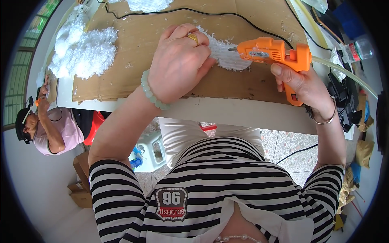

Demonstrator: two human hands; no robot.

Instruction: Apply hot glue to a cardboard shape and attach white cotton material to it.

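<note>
My right hand [300,83] grips an orange hot glue gun [265,50] by its handle. The gun's metal nozzle points left, over the right part of a white, ribbed piece of fabric with fringed edges [233,56]. A long translucent glue stick [348,74] sticks out of the gun's back. My left hand [180,60] is closed, its fingers curled down on the left part of the fringed fabric piece. The hand itself hides its fingertips. The fabric lies on a cardboard sheet [133,81] on the table.
Fluffy white fringed pieces [87,52] are heaped at the left, and another white piece [148,3] lies at the far edge. A black cord [194,12] crosses the cardboard. On the right is a clear plastic bottle [358,50]. A co-worker [54,125] sits at the left.
</note>
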